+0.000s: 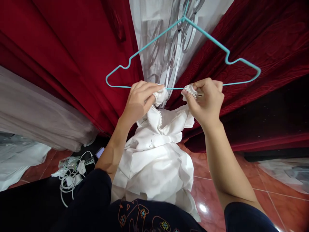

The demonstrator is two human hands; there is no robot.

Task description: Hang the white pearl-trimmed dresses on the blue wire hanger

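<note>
Well, the dress (156,167) droops on the near side, soft, probably slippery, somewhat heavy; I'd hold both straps, sparing the pearls (161,120). The left hand (137,100) clasps the left strap (161,97), the right hand (208,101) pinches the right strap (189,91), at the hanger (183,19); red curtains (72,54) beyond.

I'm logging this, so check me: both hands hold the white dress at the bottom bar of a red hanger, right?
The hanger is light blue, not red, as the head view shows. Otherwise right: the left hand and right hand hold the white dress at the bottom bar.
</note>
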